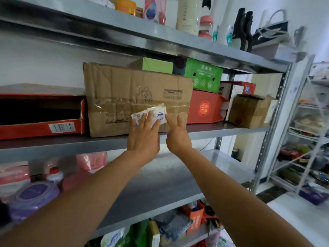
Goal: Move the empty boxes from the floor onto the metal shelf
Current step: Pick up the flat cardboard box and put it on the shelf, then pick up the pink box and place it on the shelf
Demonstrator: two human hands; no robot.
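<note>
A large worn brown cardboard box [124, 93] with tape and a white label stands on the middle level of the metal shelf [222, 129]. My left hand [144, 134] lies flat against its front face, straight fingers over the label. Just to the right, my right hand [177, 134] reaches to the box's lower right front with fingers extended. Neither hand grips anything.
An open red box [41, 114] sits left of the brown box. On the right are a red carton [204, 107], green boxes [203, 73] stacked above it and a small brown box [249, 111]. Bottles line the top level. A second rack [306, 139] stands at far right.
</note>
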